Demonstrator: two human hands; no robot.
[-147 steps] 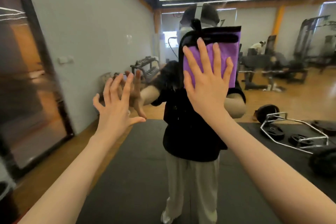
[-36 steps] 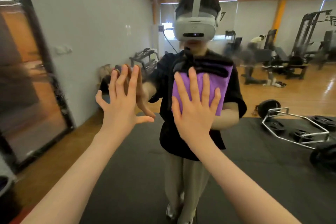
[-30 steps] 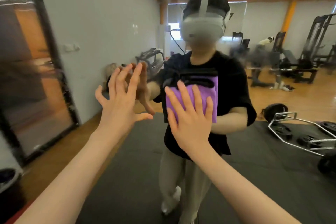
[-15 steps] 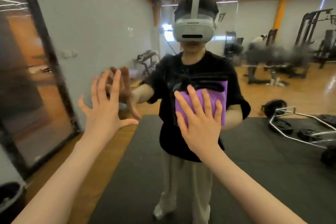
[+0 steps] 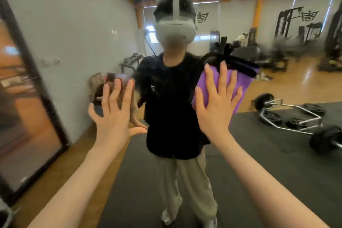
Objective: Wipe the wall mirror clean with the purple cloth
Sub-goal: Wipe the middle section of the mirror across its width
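The wall mirror (image 5: 268, 153) fills almost the whole view and reflects a gym and a person in a headset. My right hand (image 5: 214, 105) presses the purple cloth (image 5: 242, 83) flat against the glass with straight, spread fingers, right of the reflected person's chest. The cloth has a black edge along its top. My left hand (image 5: 114, 114) is held up with fingers spread, its fingertips at or very near the glass; its reflection meets it. It holds nothing.
A dark-framed panel (image 5: 27, 107) stands at the far left beside the mirror. Reflected in the mirror are a black floor mat, a hex barbell with weight plates (image 5: 296, 116), a dumbbell rack and gym machines.
My right hand has slid the cloth to the right and slightly up across the glass, off the reflected chest. My left hand stays raised with fingers spread.
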